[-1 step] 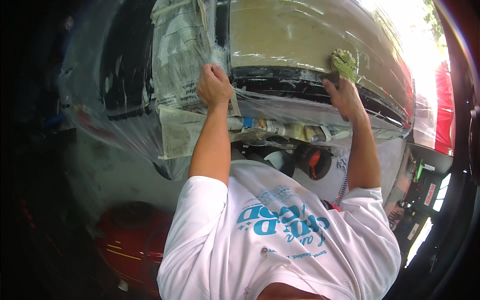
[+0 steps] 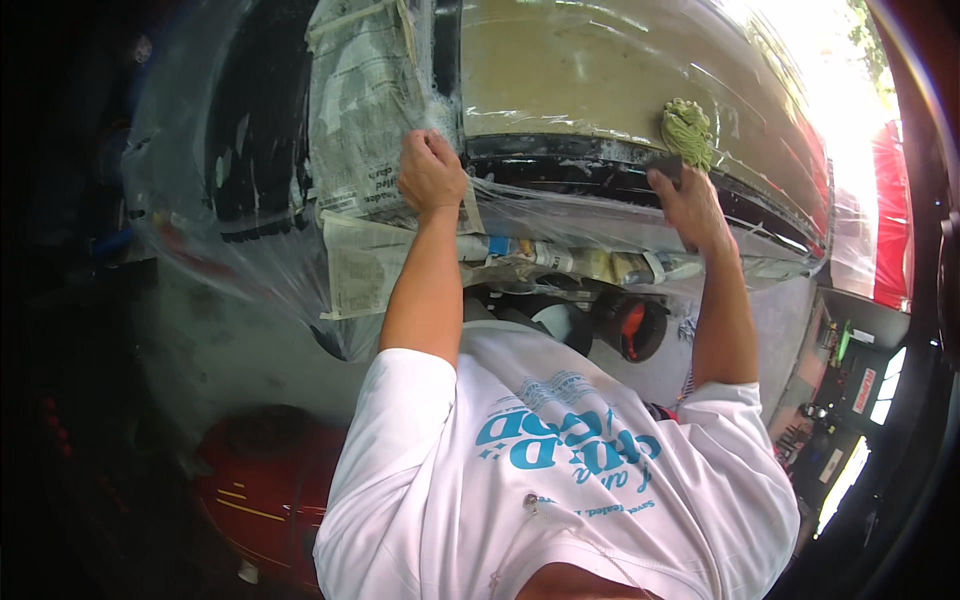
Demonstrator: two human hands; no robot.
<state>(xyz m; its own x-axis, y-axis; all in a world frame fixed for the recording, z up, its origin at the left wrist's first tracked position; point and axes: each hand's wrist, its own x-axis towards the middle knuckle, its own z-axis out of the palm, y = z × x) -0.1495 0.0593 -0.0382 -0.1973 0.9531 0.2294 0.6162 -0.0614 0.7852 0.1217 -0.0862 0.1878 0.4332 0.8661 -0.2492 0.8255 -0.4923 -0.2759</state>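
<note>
In front of me is a vehicle's tan panel [image 2: 580, 85] edged with glossy black trim [image 2: 590, 165]. My right hand [image 2: 697, 212] is closed on a small dark grey pad [image 2: 673, 170] at that trim. A bunched green cloth [image 2: 686, 135] lies just beyond its knuckles; whether the hidden fingertips touch it I cannot tell. My left hand [image 2: 433, 175] has its fingers curled together beside the newspaper masking [image 2: 360, 120], near a foamy black strip [image 2: 446, 60]. What it grips, if anything, is hidden.
Clear plastic sheeting [image 2: 170, 190] drapes over the vehicle's left side. Rolled papers [image 2: 580, 262] run along its lower edge. By my legs stands a dark round container [image 2: 640, 330], orange inside. A glossy red body [image 2: 262, 490] is at lower left, a cluttered shelf [image 2: 830, 370] at right.
My right hand has shifted slightly nearer to me at the black trim, with the dark pad showing more. My left hand has stayed in place.
</note>
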